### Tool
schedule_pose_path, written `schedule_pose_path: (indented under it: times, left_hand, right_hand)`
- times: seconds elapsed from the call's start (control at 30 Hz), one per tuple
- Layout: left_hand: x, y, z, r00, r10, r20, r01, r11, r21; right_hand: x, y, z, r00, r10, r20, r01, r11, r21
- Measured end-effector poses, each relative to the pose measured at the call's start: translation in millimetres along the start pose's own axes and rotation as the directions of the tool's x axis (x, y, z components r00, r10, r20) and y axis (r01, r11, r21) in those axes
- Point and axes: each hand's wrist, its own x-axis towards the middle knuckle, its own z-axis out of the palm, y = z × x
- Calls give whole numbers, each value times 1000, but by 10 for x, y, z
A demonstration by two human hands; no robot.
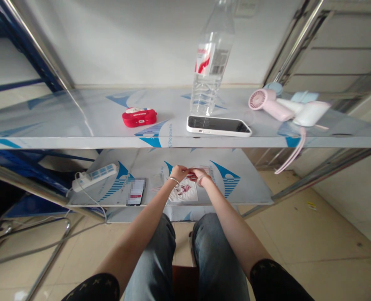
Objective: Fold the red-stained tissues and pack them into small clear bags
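Observation:
My left hand point(179, 172) and my right hand point(198, 174) meet fingertip to fingertip above the lower shelf point(244, 184). The fingers of both are drawn together in a pinch; whatever they hold is too small to make out. Just below them lies a white sheet point(184, 191) with small dark red pieces point(185, 190) on it. Left of my left hand is a clear plastic bag point(157, 180). A phone with a lit screen point(136, 191) rests farther left on the same shelf.
The upper shelf point(103, 143) carries a red case point(139, 118), a clear bottle point(208, 67), a white-edged phone point(218, 126), a pink fan point(268, 104) and a white device point(310, 113). A power strip point(94, 177) with cables lies at the lower shelf's left.

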Motion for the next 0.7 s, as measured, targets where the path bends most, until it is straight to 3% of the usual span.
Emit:
schedule_pose_path:
  times: [0.17,0.5,0.7]
  left_hand:
    - [-18,10,-33,1000,-17,-12,17,1000,-20]
    - [22,12,-20,993,-115,18,114,992,58]
    - [28,-77,5,991,-42,124,66,978,-196]
  right_hand:
    - [-5,-10,3,998,55,-9,-54,993,106]
    - [-55,-3,25,993,-87,77,94,990,-101]
    - [-77,-39,23,993,-72,98,87,984,-156]
